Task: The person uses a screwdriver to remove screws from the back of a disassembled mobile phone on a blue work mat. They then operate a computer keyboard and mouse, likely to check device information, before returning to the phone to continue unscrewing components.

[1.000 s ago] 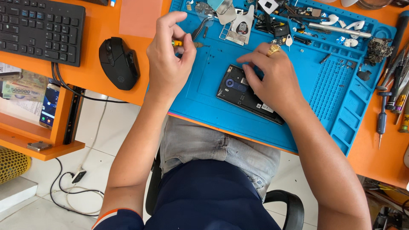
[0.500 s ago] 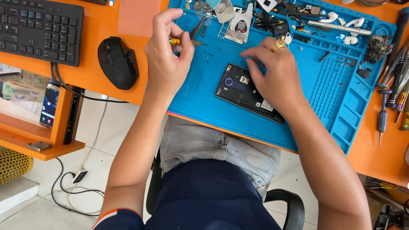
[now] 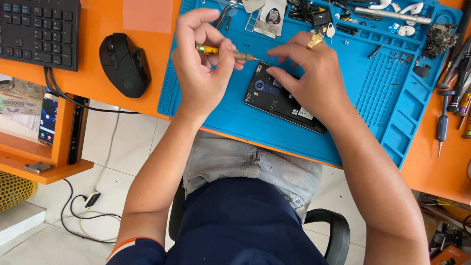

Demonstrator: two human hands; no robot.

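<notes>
One opened phone [image 3: 280, 99] lies back-up on the blue mat [image 3: 235, 118], which covers the orange bench [image 3: 105, 22], and the right hand [image 3: 314, 78], wearing one gold ring [image 3: 314, 41], rests flat on it with fingers spread and closed on nothing. The left hand [image 3: 201, 68] is clamped on one yellow-handled screwdriver [image 3: 223, 52], held level just above the mat with its tip pointing right toward the phone's far left corner. Left of the mat sit one black mouse [image 3: 124, 64] and one black keyboard [image 3: 39, 29], while several more screwdrivers [image 3: 454, 105] lie at the bench's right edge.
</notes>
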